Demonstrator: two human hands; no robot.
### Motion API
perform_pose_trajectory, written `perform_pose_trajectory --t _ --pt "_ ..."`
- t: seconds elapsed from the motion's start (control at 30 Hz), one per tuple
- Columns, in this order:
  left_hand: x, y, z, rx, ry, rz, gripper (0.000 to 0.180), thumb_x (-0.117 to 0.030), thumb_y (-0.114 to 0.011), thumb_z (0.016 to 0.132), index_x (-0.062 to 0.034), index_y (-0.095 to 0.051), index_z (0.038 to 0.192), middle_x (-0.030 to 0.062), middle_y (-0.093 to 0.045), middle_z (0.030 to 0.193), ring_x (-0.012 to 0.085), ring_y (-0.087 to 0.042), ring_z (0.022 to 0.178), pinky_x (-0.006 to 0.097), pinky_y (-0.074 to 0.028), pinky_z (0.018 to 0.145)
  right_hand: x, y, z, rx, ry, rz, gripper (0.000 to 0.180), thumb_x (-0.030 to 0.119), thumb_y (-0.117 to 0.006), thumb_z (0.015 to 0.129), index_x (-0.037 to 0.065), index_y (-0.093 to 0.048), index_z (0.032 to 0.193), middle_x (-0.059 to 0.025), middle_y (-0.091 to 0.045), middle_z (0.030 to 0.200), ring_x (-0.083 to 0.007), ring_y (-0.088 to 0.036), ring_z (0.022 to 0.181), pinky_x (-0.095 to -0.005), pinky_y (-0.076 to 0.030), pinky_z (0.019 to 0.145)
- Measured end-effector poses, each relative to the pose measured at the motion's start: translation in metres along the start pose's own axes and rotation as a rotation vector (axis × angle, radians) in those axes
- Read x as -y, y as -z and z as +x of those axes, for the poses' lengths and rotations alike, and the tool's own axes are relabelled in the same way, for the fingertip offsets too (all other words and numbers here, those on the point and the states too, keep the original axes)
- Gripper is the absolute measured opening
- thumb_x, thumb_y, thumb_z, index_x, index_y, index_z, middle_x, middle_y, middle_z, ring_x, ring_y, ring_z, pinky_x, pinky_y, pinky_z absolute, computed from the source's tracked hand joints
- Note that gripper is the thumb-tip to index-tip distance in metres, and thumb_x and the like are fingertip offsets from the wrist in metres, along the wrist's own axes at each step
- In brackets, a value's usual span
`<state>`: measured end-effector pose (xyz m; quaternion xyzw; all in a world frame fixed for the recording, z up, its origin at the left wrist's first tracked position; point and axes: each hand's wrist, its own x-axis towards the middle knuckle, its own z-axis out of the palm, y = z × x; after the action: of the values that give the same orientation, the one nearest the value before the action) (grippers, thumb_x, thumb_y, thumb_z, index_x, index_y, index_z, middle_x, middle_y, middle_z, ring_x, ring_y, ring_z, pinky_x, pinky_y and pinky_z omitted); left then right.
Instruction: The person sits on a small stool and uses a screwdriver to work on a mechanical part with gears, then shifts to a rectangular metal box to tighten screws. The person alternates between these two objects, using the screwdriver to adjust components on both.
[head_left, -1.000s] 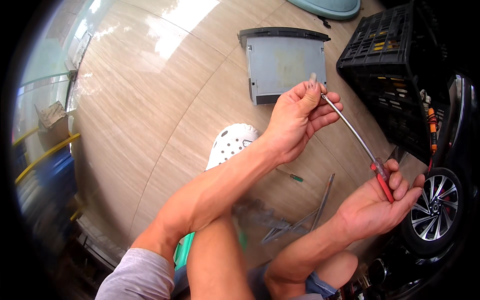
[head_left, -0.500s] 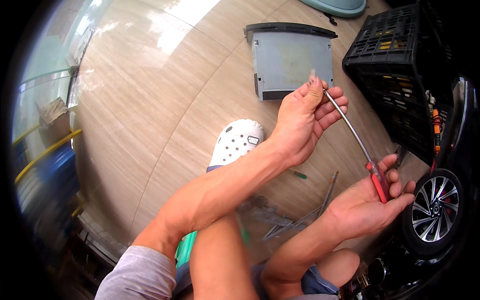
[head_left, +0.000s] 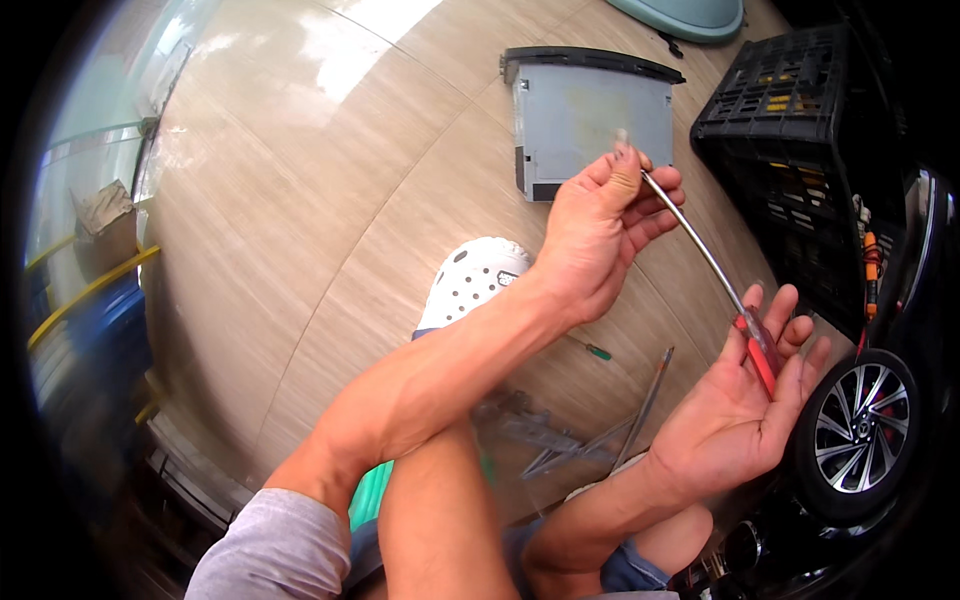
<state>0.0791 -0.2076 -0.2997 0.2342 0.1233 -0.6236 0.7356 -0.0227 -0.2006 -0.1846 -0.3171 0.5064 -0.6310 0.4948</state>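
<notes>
A screwdriver with a red handle (head_left: 765, 360) and a long steel shaft (head_left: 695, 233) lies slanted between my hands. My left hand (head_left: 605, 230) has its thumb and fingers closed about the shaft's tip end; a small pale patch at the thumb tip is too blurred to make out. My right hand (head_left: 740, 410) is turned palm up and holds the handle loosely across the palm and fingers, with the other fingers fanned out. Beyond my left hand, a flat grey metal box (head_left: 590, 115) with a curved black front edge lies on the floor.
A black plastic crate (head_left: 770, 130) stands at the right, beside a spoked car wheel (head_left: 862, 425). On the tiled floor lie a small green-handled screwdriver (head_left: 598, 352) and several thin metal pieces (head_left: 560, 445). My white clog (head_left: 470, 285) is below the box. A blue-green basin (head_left: 690, 15) sits at the far edge.
My right hand's fingers have spread further and the handle has rolled or shifted slightly. My left hand keeps its hold on the tip end. The view has moved slightly.
</notes>
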Motion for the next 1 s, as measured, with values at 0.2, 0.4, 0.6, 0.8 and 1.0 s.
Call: perform_pose_trajectory --t 0.2,0.4,0.6,0.8,1.0 --pt "0.004 0.002 0.004 -0.01 -0.015 -0.063 0.023 -0.035 -0.058 0.099 -0.0125 -0.059 0.097 0.0035 -0.066 0.104 0.0178 -0.059 0.099 0.037 -0.048 0.092 -0.021 0.006 -0.001 0.033 -0.085 0.193 0.042 0.031 -0.045 0.104 -0.003 -0.047 0.129 -0.0212 -0.057 0.128 -0.0366 -0.052 0.126 -0.0465 -0.037 0.114" --pt "0.012 0.005 0.008 -0.061 0.005 -0.041 0.035 -0.038 -0.06 0.097 -0.0064 -0.059 0.11 0.0044 -0.061 0.097 0.018 -0.057 0.097 0.036 -0.047 0.09 -0.043 -0.017 -0.002 0.117 -0.248 -0.016 0.052 0.043 -0.047 0.103 -0.004 -0.048 0.126 -0.0277 -0.057 0.126 -0.0355 -0.055 0.122 -0.0472 -0.041 0.111" --pt "0.003 0.014 0.009 -0.142 0.003 -0.109 0.03 -0.037 -0.062 0.097 -0.0095 -0.062 0.109 -0.0023 -0.059 0.094 0.0093 -0.053 0.089 0.03 -0.045 0.083 -0.049 -0.025 0.019 0.319 -0.361 -0.018 0.06 0.046 -0.052 0.1 -0.008 -0.046 0.127 -0.0322 -0.054 0.127 -0.0393 -0.053 0.124 -0.0488 -0.043 0.109" --pt "-0.006 0.019 0.016 -0.161 -0.054 -0.142 0.034 -0.038 -0.064 0.096 -0.0078 -0.061 0.111 -0.0018 -0.058 0.092 0.009 -0.052 0.085 0.027 -0.047 0.08 -0.064 -0.034 0.017 0.427 -0.503 -0.116 0.057 0.038 -0.055 0.1 -0.011 -0.046 0.127 -0.0322 -0.053 0.128 -0.0402 -0.055 0.122 -0.0485 -0.044 0.107" --pt "0.0 0.023 0.021 -0.072 -0.042 -0.13 0.035 -0.039 -0.057 0.099 -0.0074 -0.057 0.113 0.0035 -0.058 0.099 0.0149 -0.057 0.093 0.033 -0.051 0.089 -0.081 -0.036 0.02 0.483 -0.503 -0.128 0.055 0.036 -0.051 0.102 -0.013 -0.046 0.126 -0.031 -0.053 0.13 -0.0367 -0.053 0.125 -0.0448 -0.043 0.109"
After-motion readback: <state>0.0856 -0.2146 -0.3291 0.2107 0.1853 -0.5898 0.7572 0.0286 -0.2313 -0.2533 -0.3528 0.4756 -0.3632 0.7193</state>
